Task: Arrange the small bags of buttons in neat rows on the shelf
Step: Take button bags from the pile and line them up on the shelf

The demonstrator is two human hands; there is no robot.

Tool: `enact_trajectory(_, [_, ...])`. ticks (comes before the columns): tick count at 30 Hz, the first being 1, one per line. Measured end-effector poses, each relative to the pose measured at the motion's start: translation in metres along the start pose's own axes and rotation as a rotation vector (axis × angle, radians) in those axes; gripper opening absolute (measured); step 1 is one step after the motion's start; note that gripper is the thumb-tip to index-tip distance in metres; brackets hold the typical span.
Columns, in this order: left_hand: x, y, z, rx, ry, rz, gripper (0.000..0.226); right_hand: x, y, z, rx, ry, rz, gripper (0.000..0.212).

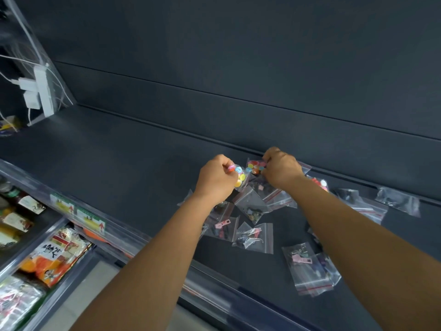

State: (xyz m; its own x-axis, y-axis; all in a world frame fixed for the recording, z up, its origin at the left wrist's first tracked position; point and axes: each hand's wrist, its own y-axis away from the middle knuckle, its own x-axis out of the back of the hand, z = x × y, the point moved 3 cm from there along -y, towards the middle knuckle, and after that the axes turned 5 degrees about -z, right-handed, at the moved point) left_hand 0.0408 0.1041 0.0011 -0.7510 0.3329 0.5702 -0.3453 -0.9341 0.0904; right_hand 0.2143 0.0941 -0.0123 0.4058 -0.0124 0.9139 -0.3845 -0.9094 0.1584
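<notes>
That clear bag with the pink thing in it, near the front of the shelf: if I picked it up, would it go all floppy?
Probably floppy: the clear bag looks like thin, crinkled plastic lying flat on the shelf. Likely light, since it holds only a few small pieces. It may feel slippery, because the film looks glossy.

The fingertips of the left hand and right hand curl out of sight behind the knuckles, so how they pinch the bags cannot be made out. The right forearm covers part of the scattered bags on the shelf. The dark contents of the far right bags are too small to identify. Packaged goods on the lower left are cut off by the picture's edge, their print blurred.
</notes>
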Motion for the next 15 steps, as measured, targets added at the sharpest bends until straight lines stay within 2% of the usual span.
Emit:
enact_trajectory(2, [0.003,0.004,0.003,-0.029,0.029,0.009,0.017,0.000,0.000,0.000,-0.059,-0.067,0.009,0.032])
enact_trajectory(5, [0.006,0.011,0.008,-0.061,0.065,0.014,0.026,0.006,0.003,-0.001,-0.055,-0.106,0.054,0.010])
enact_trajectory(10, [0.007,0.019,0.015,-0.050,0.156,0.038,0.011,0.028,0.030,-0.004,0.072,-0.372,0.250,0.017])
enact_trajectory(15, [-0.007,0.033,0.036,-0.087,0.285,-0.058,0.025,0.053,0.075,0.009,0.064,-0.444,0.357,0.006])
